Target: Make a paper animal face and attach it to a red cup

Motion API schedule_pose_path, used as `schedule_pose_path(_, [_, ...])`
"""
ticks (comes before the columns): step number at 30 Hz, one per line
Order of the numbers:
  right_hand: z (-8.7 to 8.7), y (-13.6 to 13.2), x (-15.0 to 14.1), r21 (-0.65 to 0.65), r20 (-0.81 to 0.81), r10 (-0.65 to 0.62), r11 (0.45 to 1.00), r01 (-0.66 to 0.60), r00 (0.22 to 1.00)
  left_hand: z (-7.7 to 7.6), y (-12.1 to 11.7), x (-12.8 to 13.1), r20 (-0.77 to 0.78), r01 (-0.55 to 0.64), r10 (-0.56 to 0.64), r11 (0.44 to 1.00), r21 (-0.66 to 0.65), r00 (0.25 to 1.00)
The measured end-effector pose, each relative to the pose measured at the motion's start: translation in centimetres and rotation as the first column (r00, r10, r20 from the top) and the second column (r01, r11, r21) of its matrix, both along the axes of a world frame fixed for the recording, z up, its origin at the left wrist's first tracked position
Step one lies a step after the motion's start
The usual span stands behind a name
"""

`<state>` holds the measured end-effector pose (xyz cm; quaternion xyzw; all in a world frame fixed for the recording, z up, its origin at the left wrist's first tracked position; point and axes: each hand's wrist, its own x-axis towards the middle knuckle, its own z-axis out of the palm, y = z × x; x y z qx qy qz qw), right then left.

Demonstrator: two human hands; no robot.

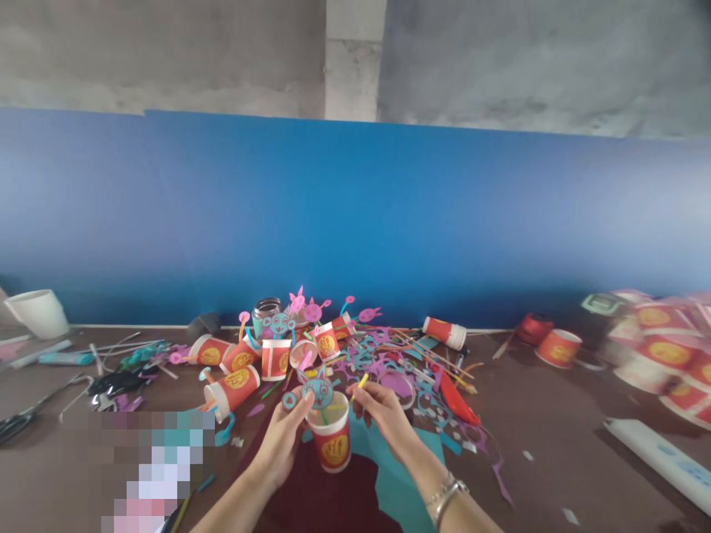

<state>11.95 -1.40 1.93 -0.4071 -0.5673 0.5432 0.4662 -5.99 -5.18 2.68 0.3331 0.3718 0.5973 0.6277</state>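
A red and white paper cup (pixel 333 450) stands upright in front of me, with a green strip and a yellow strip showing inside its mouth. At its left rim my left hand (pixel 284 438) is closed on a teal paper animal face (pixel 318 391) with pointed ears and pink details. A small round teal piece (pixel 289 400) shows beside the thumb. To the right of the rim, my right hand (pixel 384 411) pinches a thin yellow stick (pixel 362 382); whether it is a straw or a pipe cleaner I cannot tell.
Several decorated cups (pixel 238 389) lie in a heap behind, beside purple and teal paper scraps (pixel 383 359). Teal paper (pixel 400 451) lies beneath the cup. Scissors (pixel 25 420) are at left; a red-handled tool (pixel 456 396), stacked cups (pixel 666 352) and a white power strip (pixel 661 459) at right.
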Motion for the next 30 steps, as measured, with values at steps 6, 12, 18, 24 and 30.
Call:
schedule_pose_path(6, [0.7, -0.8, -0.7, 0.295, 0.171, 0.035, 0.952, -0.085, 0.985, 1.0, 0.3, 0.4, -0.226, -0.056, 0.073, 0.995, 0.081, 0.971])
schedule_pose_path(12, [1.2, -0.9, -0.8, 0.26, 0.098, 0.086, 0.959, -0.109, 0.992, 1.9, 0.8, 1.5, -0.371, -0.079, 0.135, 0.984, 0.161, 0.919])
schedule_pose_path(18, [0.0, -0.8, -1.3, 0.064, -0.038, -0.044, 0.997, 0.046, 0.998, 1.3, 0.8, 2.8, -0.297, 0.001, 0.056, 0.982, 0.189, 0.953])
schedule_pose_path(24, [0.5, -1.6, -1.9, -0.017, -0.22, -0.05, 0.999, 0.048, 0.974, 0.7, -0.2, 3.1, -0.079, -0.053, 0.063, 0.991, 0.127, 0.995])
schedule_pose_path(30, [1.0, -2.5, -2.3, 0.018, -0.24, -0.083, 0.996, 0.09, 0.967, -0.4, -0.4, 3.0, -0.058, -0.17, 0.179, 0.975, 0.143, 0.982])
